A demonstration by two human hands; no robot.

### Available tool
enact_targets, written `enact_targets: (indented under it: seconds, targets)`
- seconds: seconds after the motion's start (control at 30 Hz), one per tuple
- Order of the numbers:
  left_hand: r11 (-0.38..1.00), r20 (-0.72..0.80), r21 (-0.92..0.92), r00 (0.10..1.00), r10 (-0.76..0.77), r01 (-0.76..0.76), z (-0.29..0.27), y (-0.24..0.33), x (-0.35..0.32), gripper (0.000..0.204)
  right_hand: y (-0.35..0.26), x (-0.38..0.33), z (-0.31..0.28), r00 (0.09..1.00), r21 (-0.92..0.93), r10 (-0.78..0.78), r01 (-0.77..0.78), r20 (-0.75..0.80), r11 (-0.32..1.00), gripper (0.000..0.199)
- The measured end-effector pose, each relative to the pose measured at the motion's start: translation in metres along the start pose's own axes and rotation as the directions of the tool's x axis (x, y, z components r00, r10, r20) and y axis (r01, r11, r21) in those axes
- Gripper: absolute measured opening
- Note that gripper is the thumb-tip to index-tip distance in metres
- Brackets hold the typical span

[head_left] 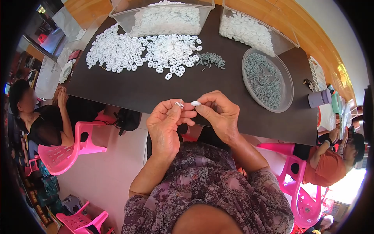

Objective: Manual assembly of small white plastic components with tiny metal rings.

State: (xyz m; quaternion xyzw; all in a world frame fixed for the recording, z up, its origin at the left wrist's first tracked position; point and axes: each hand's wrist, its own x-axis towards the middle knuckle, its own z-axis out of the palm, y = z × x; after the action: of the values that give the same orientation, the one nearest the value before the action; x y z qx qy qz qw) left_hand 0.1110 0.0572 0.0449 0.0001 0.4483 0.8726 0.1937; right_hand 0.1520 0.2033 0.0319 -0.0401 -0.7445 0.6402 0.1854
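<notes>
Hands pinching small white pieces above the bench edge

Bench (148, 87) first: a dark top that fills the upper half of the view, its near edge running just under the person's hands. Two clear plastic bins stand at the far side, the left bin (120, 15) and the right bin (288, 37), both holding white plastic pieces. Right of centre sits a round clear bowl (286, 97) with grey screws (263, 80) spread across its bottom. A wide heap of white oval pieces (136, 50) lies loose on the bench in front of the left bin, and a small cluster of loose screws (210, 59) lies just beside the heap's right end. A grey cup (318, 98) stands near the bench's right edge.

Left hand (165, 126) is closed, thumb and fingers clamped on a small white ring piece (179, 104) held at the fingertips. Right hand (220, 115) is closed too, pinching a white oval piece (196, 103) between thumb and forefinger. The two pieces sit just beside each other, close but apart, in the air over the near edge of the bench, well apart from the heap
</notes>
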Motion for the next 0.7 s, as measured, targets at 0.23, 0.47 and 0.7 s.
enact_targets:
  seconds: [0.23,0.47,0.7]
  targets:
    - [0.983,-0.004,0.171,0.997,0.074,-0.072,0.004,-0.011,-0.005,0.016,-0.002,0.008,-0.006,0.966,0.431,0.259,-0.229,-0.01,0.873,0.018]
    - [0.953,0.004,0.239,0.982,0.191,-0.186,0.015,-0.019,-0.009,0.02,0.002,0.014,-0.015,0.943,0.479,0.316,-0.327,0.106,0.814,0.018]
    - [0.915,-0.03,0.331,0.967,0.253,-0.229,0.023,-0.027,-0.009,0.02,0.003,0.02,-0.019,0.929,0.512,0.343,-0.363,0.136,0.778,0.015]
